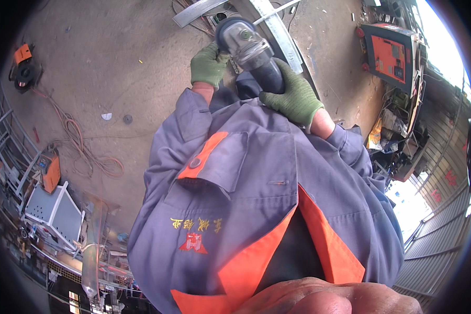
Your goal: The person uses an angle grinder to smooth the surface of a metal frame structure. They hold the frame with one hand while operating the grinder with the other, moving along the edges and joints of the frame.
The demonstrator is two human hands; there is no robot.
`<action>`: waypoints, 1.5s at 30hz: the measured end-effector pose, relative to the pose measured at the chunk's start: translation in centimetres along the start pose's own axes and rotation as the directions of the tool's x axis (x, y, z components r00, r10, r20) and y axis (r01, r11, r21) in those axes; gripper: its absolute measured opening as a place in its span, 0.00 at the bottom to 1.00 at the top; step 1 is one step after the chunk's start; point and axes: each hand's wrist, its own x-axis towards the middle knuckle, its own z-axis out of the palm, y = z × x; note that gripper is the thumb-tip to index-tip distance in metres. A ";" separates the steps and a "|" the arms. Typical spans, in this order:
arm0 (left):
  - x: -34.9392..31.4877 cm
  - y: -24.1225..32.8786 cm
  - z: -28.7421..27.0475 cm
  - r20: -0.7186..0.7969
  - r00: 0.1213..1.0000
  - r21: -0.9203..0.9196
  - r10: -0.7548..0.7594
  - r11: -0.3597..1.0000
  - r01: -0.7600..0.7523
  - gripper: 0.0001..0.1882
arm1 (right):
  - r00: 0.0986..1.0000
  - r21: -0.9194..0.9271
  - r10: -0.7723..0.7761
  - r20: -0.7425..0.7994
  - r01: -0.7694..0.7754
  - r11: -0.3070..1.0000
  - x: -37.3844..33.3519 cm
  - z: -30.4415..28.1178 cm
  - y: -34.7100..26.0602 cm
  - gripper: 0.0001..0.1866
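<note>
An angle grinder [248, 47] with a grey metal head, a dark body and a round disc is held out in front of me at the top of the view. My right hand [296, 98], in a green knit glove, is closed round its dark rear body. On the other side, my left hand [209, 66], gloved alike, is closed beside the grinder's head; its grip is partly hidden. Just beyond the tool lies a long grey metal bar [277, 31] on the floor, with a flat metal strip [198, 11] near its far end. The disc's contact with the bar cannot be made out.
An orange-and-dark machine [390, 55] on red wheels stands at the right. Coiled cables [83, 141] lie on the floor at left, near an orange machine [49, 172] and a grey cabinet [52, 212]. Another orange device [23, 68] sits farther left. Corrugated wall panels [434, 246] line the right.
</note>
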 end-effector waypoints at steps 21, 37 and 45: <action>-0.1 1.1 0.4 0.193 0.884 -0.472 -0.426 0.749 0.464 0.28 | 0.952 0.327 0.121 -0.281 -0.024 0.945 2.8 -11.6 10.4 0.33; 1.6 7.6 -2.1 0.219 0.975 0.606 -0.021 0.786 -0.120 0.25 | 0.996 0.385 0.041 -0.080 -0.007 0.923 0.6 -14.3 17.9 0.44; 0.4 9.4 -0.5 0.206 0.959 0.423 -0.194 0.902 0.091 0.21 | 0.978 0.009 -0.143 0.151 0.143 0.990 3.7 -14.7 12.6 0.47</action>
